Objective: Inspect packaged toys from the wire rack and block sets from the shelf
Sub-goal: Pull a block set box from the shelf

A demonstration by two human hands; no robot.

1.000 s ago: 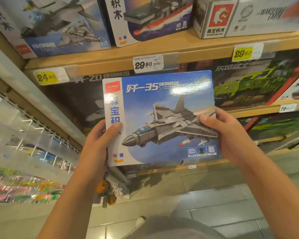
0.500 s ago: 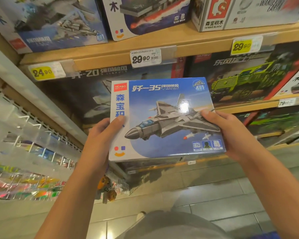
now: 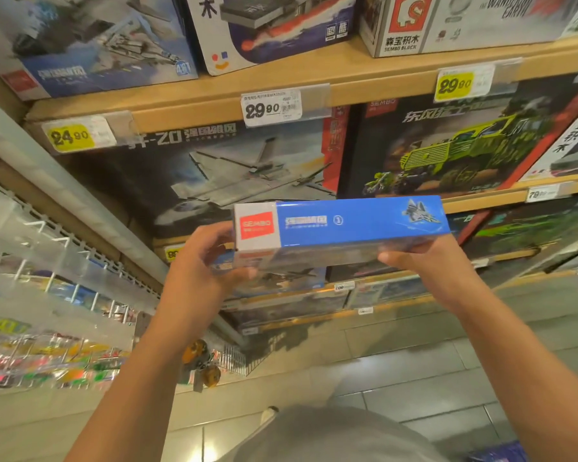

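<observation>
A flat blue cardboard block-set box (image 3: 341,228) is held edge-on before the wooden shelf (image 3: 314,78), gripped at its nine o'clock end by the left hand (image 3: 197,278) and at three o'clock by the right hand (image 3: 424,265), fingers curled beneath. Tiled floor (image 3: 397,368) lies open at six o'clock.

Hands: two, the left hand (image 3: 197,281) and the right hand (image 3: 431,271)
Box held: one blue block set box (image 3: 341,225)
Boxes on the top shelf: three in sight
Large boxes on the shelf below: two full fronts, a jet box (image 3: 221,175) and a green truck box (image 3: 454,151), plus a third cut off at the right edge
Yellow price tags: three
White 29.90 tag (image 3: 270,106): one
Shoe tips: one
</observation>
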